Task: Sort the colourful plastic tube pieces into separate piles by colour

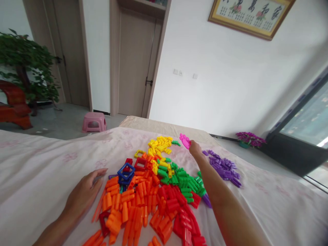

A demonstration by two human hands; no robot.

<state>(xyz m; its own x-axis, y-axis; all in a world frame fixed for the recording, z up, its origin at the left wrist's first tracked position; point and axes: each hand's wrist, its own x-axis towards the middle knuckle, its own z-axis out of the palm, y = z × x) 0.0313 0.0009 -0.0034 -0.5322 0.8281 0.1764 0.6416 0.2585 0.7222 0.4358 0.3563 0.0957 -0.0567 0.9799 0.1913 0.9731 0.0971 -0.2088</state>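
Nearest you, orange pieces [128,196] spread between your forearms, with red pieces [173,201] on their right, beside your right forearm. Your left hand [84,193] lies by the left edge of the orange ones, palm toward the sheet [46,164], fingers loosely extended and thumb apart, with nothing seen in its hold; the blue frame [126,171] is just past its fingertips. Farther out, green pieces [183,179] sit on the near left side of your right hand [195,148], and purple pieces [225,167] lie to its right, on the other side of your arm. That hand reaches well out, its fingers closed on one end of the pink piece [184,140], whose scalloped end points up and away. Left of it are a small green strip and the yellow pieces [160,145]. The step in hand looks like carrying or placing that one piece; whether it touches the sheet, you can't tell. Setting it down there would call for a low, gentle release, clear of the green strip [176,142].
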